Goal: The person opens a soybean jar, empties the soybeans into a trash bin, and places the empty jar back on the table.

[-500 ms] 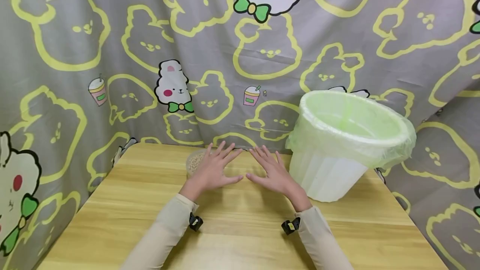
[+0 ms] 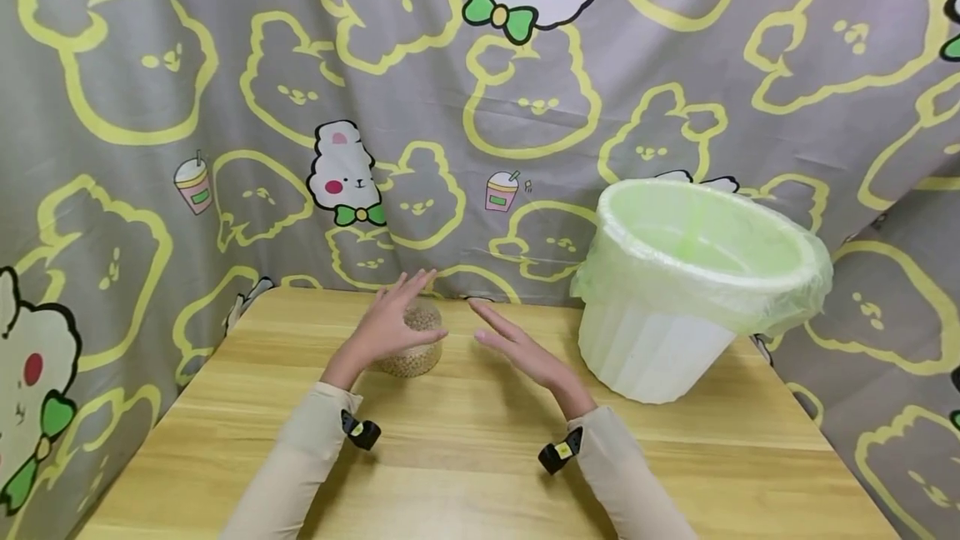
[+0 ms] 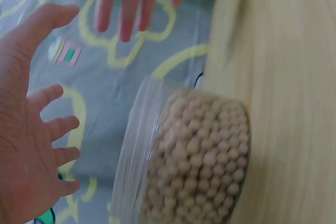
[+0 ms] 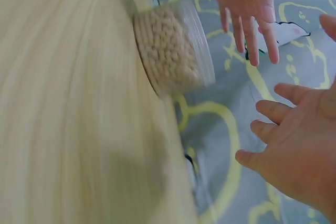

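Observation:
A clear jar (image 2: 417,361) filled with small round beige balls stands on the wooden table, left of the middle. In the left wrist view the jar (image 3: 194,156) appears close up, its clear rim toward the palm. My left hand (image 2: 386,327) hovers above and beside it with fingers spread, overlapping the jar in the head view; a gap shows between palm and jar in the left wrist view. To the right of the jar, my right hand (image 2: 525,351) is in the air, fingers extended and palm turned inward. Neither hand holds anything.
A white ribbed bin (image 2: 652,348) lined with a pale green bag (image 2: 780,307) stands at the right of the table (image 2: 465,457). Behind the table's back edge hangs a grey patterned curtain (image 2: 427,107).
Both hands have shifted left, the left one more, uncovering most of the jar. The right hand has turned its palm inward, and the two hands are farther apart.

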A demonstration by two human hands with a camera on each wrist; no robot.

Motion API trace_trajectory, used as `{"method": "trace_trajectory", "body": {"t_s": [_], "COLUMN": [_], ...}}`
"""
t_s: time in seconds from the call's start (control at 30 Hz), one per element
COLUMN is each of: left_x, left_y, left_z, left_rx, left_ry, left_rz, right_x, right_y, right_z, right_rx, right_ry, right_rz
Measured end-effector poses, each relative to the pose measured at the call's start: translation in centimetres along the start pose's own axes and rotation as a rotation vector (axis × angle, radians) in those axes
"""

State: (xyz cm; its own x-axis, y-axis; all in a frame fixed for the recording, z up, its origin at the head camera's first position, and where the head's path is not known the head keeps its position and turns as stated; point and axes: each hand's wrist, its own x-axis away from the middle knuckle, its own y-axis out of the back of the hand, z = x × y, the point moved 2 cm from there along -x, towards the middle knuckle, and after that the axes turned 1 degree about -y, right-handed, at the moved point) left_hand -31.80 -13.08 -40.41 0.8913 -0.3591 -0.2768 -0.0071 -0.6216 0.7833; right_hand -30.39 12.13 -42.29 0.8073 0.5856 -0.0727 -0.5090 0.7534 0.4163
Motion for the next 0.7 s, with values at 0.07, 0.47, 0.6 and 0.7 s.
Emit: {"method": "trace_trajectory", "body": {"t_s": [0.07,0.47,0.6,0.7], "left_x": [0.2,1.4,1.8,1.9], "left_y": [0.5,-0.1,-0.4,-0.8], "left_z": [1.1,7.4,8.3,8.9], "left_rx": [0.117,0.665,0.726,0.766], "left_ry": [0.041,0.186,0.178,0.181], "left_rz": [0.005,0.122,0.175,0.208], "right_x": [-0.8,-5.3,-6.0,-6.3], "right_y": [-0.7,-5.0,-5.9,-6.2], "right_z": [-0.1,-2.1,-2.6,-2.9], "right_rx": [-0.089,-0.571,-0.628,-0.642], "right_ry": [-0.013,-0.126,-0.138,-0.144], "right_rz": [-0.013,-0.079,-0.103,-0.113]}}
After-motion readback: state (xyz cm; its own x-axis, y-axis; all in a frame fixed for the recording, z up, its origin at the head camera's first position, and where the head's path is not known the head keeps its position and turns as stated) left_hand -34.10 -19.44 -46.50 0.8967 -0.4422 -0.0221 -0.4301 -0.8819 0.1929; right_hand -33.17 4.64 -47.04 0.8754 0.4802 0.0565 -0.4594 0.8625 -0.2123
